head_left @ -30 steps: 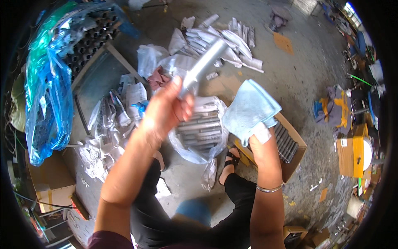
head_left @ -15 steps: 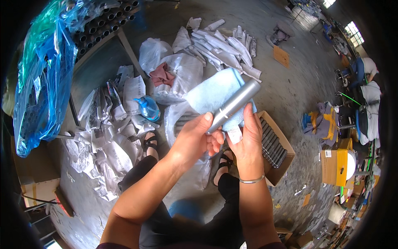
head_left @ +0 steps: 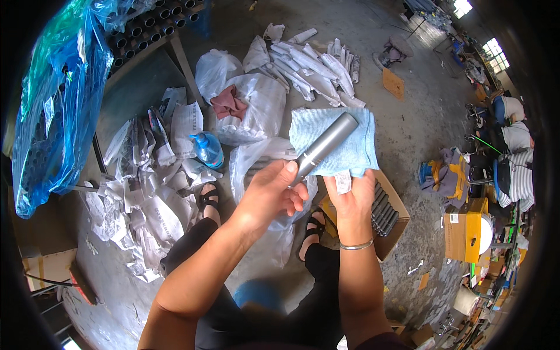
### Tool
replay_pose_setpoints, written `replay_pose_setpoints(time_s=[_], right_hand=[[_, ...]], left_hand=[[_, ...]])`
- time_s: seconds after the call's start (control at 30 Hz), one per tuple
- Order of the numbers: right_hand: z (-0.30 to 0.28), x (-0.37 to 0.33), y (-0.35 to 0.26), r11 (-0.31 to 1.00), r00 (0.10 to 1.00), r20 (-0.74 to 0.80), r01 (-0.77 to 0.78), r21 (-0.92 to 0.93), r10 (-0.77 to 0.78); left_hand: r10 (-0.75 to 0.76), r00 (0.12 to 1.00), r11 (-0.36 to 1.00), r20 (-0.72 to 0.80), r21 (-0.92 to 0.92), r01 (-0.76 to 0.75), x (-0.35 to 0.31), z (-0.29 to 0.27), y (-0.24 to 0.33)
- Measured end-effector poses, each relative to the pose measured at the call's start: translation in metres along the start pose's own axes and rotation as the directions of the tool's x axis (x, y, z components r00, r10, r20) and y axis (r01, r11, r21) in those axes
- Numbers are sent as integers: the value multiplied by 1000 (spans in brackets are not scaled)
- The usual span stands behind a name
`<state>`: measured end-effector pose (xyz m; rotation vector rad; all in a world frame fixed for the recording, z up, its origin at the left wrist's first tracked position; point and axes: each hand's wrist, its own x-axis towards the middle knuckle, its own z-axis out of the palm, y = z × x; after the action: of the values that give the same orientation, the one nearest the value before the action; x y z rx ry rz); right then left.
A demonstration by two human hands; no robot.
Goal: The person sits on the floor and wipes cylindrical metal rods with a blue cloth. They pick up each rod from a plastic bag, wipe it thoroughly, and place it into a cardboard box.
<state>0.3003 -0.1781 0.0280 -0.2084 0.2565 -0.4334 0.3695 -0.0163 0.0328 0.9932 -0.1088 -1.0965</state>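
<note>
In my left hand (head_left: pixel 269 195) is the lower end of a smooth grey metal tube (head_left: pixel 328 142), pinched by the thumb and curled fingers. The tube slants up to the right, with pale ring marks near its lower part. Behind it my right hand (head_left: pixel 354 195) holds a light blue cloth (head_left: pixel 361 146) with a white label hanging at its bottom edge. Most of my right fingers are hidden by the cloth. Whether the tube rests against the cloth, I cannot tell.
A cardboard box (head_left: pixel 398 224) of dark tubes stands by my right foot. Ahead are paper-wrapped rolls (head_left: pixel 315 64), plastic bags (head_left: pixel 256 111) and a blue spray bottle (head_left: pixel 207 150). Crumpled paper (head_left: pixel 151 216) lies left, beside a plastic-draped tube rack (head_left: pixel 143 32). People (head_left: pixel 516 137) sit far right.
My right hand has moved lower and loosened from around the tube. The cloth is now spread flat behind the tube, shifted to the right. My left hand still grips the tube's lower end.
</note>
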Motion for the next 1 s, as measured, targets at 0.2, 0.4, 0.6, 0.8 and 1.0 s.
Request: replay_pose_setpoints(time_s=[0.2,0.4,0.6,0.8,1.0], right_hand=[[-11,-1,-9,904,989,132,118,-412,-69],[1,4,-5,931,931,362,87,-354,50],[7,9,-13,966,793,596,37,-257,129],[10,-2,-11,977,849,511,-28,-211,134],[14,-13,4,961,762,623,4,-277,176]], left_hand=[[-107,967,992,233,-34,118,-4,-2,1],[-228,919,956,320,-107,275,-2,3,-4],[-243,878,952,411,-71,297,-1,11,-9],[-275,801,934,532,-52,354,0,10,-16],[-292,622,838,727,-119,532,-4,11,-41]])
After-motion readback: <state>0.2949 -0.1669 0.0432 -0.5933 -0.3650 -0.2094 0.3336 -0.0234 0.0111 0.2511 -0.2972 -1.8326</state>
